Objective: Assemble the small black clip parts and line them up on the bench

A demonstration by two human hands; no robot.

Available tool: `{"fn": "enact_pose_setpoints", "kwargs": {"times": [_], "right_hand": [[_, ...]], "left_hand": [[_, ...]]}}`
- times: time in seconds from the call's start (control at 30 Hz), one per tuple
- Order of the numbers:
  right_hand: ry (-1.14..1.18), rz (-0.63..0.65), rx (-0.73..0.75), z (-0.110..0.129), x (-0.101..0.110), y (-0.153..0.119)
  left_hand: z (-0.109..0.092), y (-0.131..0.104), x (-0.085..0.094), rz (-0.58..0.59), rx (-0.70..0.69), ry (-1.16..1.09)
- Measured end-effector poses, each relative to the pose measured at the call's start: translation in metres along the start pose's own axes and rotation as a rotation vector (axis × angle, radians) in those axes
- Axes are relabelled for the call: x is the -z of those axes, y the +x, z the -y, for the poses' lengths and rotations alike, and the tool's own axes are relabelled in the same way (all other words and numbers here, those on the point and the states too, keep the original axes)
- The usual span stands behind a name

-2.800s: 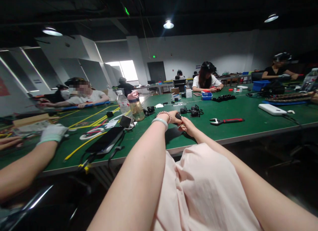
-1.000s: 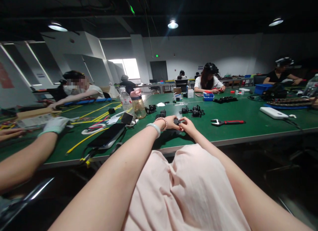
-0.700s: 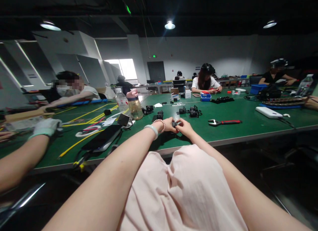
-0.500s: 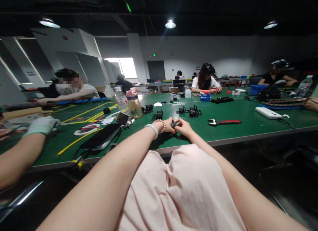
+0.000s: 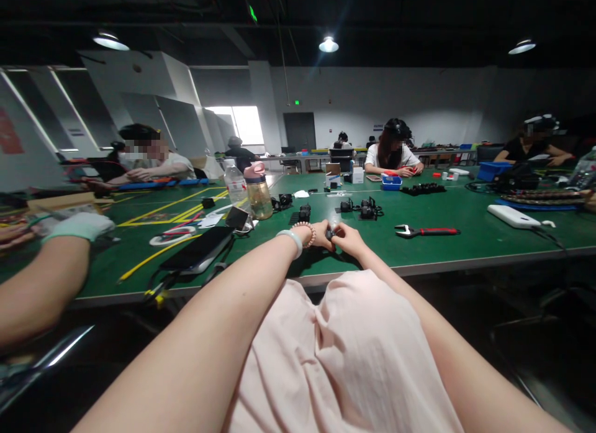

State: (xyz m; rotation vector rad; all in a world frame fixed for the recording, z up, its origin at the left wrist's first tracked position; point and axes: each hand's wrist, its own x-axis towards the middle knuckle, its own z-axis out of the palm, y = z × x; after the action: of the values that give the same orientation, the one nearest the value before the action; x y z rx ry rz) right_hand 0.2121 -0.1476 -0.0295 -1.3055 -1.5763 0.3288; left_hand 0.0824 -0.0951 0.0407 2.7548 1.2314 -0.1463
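Observation:
My left hand (image 5: 321, 235) is closed around a small dark part (image 5: 330, 233) just above the near edge of the green table (image 5: 447, 209). My right hand (image 5: 349, 239) pinches the same part from the other side, fingertips close together. The part is mostly covered by fingers, so its kind cannot be made out. Just beyond my left hand lies a black component (image 5: 304, 213). Farther off sit two more black components, a smaller one (image 5: 347, 205) and a larger one with a cable (image 5: 369, 209).
An adjustable wrench (image 5: 428, 232) with red-black handle and a white power bank (image 5: 512, 216) lie to the right. Left are a phone-like black device (image 5: 200, 250), an amber bottle (image 5: 259, 197) and a clear bottle (image 5: 234, 184). A co-worker's gloved hand (image 5: 81, 227) is at far left.
The whole view has shifted slightly, so things appear farther right. Both my hands stay together on the small dark part. The co-worker's gloved hand at left has moved a little.

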Motion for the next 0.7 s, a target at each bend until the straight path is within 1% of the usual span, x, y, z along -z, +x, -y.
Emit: {"fn": "enact_pose_setpoints", "kwargs": {"times": [0.1,0.3,0.43,0.53,0.7], "right_hand": [[0.014,0.004,0.02,0.0,0.0,0.001],[0.071,0.03,-0.001,0.001,0.0,0.001],[0.072,0.036,-0.004,0.003,0.0,0.0],[0.058,0.035,-0.013,0.005,0.001,-0.001],[0.04,0.039,-0.029,0.006,0.002,-0.001]], "left_hand": [[-0.001,-0.002,0.001,0.018,0.011,0.001],[-0.007,-0.007,0.005,-0.006,0.011,0.051],[-0.011,-0.009,0.007,0.005,0.023,0.053],[-0.01,-0.009,0.008,0.018,0.014,0.046],[-0.001,-0.008,0.009,0.05,0.072,0.024]]}}
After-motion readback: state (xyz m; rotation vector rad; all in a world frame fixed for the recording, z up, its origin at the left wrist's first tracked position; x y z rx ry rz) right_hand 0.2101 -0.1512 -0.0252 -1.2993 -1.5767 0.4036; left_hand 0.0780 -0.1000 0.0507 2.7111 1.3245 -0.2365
